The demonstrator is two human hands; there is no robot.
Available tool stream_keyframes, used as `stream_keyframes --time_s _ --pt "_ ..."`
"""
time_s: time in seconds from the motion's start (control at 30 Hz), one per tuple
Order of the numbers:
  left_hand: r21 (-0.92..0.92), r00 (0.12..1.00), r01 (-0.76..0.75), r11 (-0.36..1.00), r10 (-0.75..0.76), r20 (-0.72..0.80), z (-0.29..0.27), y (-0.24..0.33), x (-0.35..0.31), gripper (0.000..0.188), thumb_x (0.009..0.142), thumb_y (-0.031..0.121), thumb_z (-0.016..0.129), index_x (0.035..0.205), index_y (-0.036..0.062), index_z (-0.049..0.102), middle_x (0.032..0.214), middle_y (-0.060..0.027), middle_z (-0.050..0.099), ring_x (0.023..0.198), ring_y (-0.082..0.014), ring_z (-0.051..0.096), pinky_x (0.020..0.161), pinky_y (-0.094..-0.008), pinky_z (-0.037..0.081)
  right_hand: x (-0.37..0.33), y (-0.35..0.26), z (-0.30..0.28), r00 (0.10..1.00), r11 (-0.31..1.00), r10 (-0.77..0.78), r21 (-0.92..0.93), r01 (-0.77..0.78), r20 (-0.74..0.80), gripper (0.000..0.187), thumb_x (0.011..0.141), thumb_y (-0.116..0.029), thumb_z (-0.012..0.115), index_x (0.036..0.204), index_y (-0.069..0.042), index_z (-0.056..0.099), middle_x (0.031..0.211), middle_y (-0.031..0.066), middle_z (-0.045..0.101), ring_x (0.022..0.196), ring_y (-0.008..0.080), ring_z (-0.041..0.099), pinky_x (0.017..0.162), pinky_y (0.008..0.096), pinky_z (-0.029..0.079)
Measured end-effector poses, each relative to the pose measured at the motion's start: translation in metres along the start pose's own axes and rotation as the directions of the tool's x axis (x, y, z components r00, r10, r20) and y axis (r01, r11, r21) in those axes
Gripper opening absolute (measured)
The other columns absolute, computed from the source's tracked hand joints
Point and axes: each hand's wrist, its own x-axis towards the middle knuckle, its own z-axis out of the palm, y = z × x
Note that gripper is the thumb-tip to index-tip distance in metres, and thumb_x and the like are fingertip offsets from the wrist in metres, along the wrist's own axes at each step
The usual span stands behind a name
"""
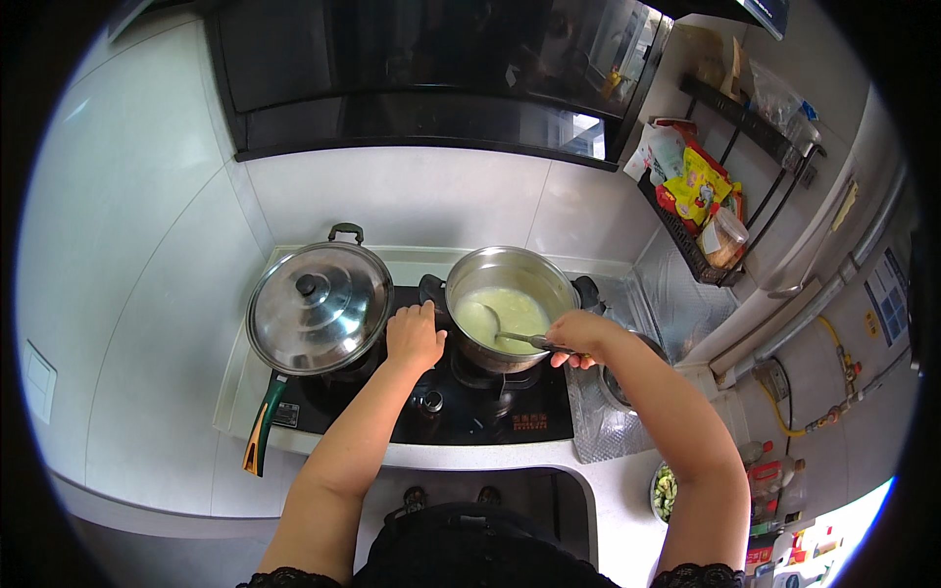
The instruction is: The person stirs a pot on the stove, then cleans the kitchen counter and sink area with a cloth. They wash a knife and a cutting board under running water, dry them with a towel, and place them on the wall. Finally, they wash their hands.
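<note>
A steel pot with black side handles stands on the right burner, with pale, milky-looking liquid inside. My right hand is closed around the dark handle of a ladle, whose bowl is dipped in the liquid. At the pot's left side, my left hand has its fingers bent against the pot's left handle; the hand partly hides its grip. Left of that hand, a wok covered by a domed steel lid sits on the other burner, its green handle pointing toward me.
Both pans stand on a black gas hob. Foil-like sheeting and a round metal vessel lie right of it. A bowl of chopped green pieces is by my right forearm. A wall rack holds packets; a dark hood hangs above.
</note>
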Motion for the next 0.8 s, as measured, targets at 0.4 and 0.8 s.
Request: stream_keyframes --time_s 0.4,0.8 --pt "0.009 1.000 -0.021 1.000 0.021 -0.019 -0.001 -0.007 -0.001 0.046 0.076 0.028 0.071 0.110 0.0021 0.057 0.097 -0.0116 0.062 0.096 -0.0299 0.058 0.081 -0.0419 0.047 -0.047 0.032 -0.022 0.991 0.965 -0.105 0.233 0.121 -0.077 0.019 0.088 -0.022 0.055 0.092 -0.005 0.061 0.072 0.0074 0.062 0.040 0.0088 0.046 0.035 0.0249 0.036" --pt "-0.011 0.999 -0.009 1.000 0.009 0.044 -0.007 -0.006 0.001 0.052 0.077 0.026 0.070 0.118 -0.0013 0.055 0.104 -0.0170 0.062 0.100 -0.0339 0.057 0.086 -0.0428 0.047 -0.041 0.068 0.004 0.639 0.684 -0.652 -0.680 0.265 -0.407 0.046 0.085 -0.021 0.061 0.128 -0.011 0.050 0.096 0.0210 0.065 0.081 0.0360 0.065 0.068 0.0475 0.053"
